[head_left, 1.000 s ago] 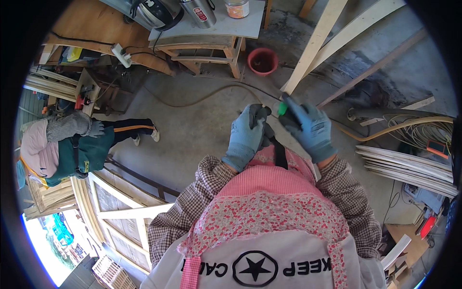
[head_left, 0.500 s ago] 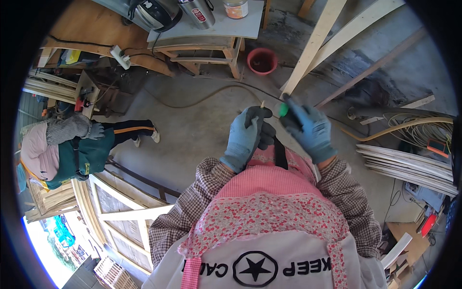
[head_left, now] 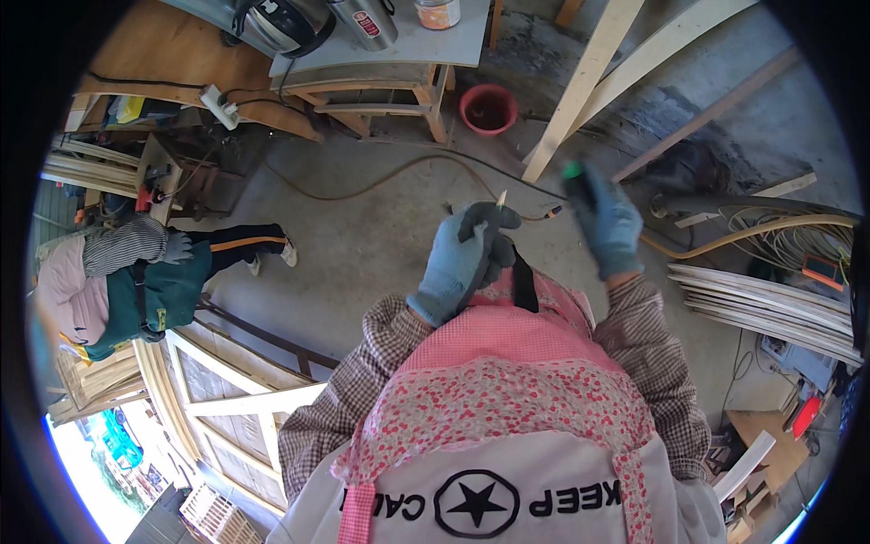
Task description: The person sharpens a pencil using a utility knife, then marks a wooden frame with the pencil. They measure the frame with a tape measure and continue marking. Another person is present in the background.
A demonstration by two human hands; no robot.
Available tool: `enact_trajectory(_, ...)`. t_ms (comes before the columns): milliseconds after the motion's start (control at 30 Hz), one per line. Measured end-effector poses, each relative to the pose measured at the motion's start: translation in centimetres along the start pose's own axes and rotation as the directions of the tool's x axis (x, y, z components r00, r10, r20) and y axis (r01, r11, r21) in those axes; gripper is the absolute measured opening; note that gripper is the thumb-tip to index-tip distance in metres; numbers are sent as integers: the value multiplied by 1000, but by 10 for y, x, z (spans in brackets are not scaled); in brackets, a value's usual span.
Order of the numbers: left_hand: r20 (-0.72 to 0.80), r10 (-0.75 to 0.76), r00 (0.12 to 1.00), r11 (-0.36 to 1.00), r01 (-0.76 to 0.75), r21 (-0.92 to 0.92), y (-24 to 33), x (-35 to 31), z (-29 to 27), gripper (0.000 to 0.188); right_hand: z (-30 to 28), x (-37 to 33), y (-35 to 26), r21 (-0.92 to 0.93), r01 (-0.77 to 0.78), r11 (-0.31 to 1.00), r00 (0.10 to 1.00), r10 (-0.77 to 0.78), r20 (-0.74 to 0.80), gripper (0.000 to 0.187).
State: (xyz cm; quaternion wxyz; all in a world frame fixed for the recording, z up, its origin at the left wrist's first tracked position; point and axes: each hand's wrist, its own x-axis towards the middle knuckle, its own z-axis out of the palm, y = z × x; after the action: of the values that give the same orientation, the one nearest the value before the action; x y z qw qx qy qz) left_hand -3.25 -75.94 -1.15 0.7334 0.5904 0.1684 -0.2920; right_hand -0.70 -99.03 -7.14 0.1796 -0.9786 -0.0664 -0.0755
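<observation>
Seeing left hand (head_left: 453, 263) pinching 1 pale pointy stick (head_left: 502, 198) tip-outward, right hand (head_left: 611, 227) gripping some green-ended dark thing (head_left: 575, 171) off to the stick's right.

I'm seeing bold black lettering (head_left: 560, 500) flanking a circled star (head_left: 477, 504) on the white top (head_left: 399, 530), 6 o'clock. Steel flask (head_left: 387, 34), 11–12 o'clock, is showing a red label (head_left: 366, 24).
</observation>
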Motion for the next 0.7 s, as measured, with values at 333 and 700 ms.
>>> enact_trajectory(333,-103,24,994,999,-28,-35,-11,11,2,24,-12,-11,-48,56,232,971,961,-238,143,63)
enact_trajectory(700,-52,85,995,993,-89,-79,-18,5,-3,27,-22,8,9,57,-34,998,998,36,-42,61)
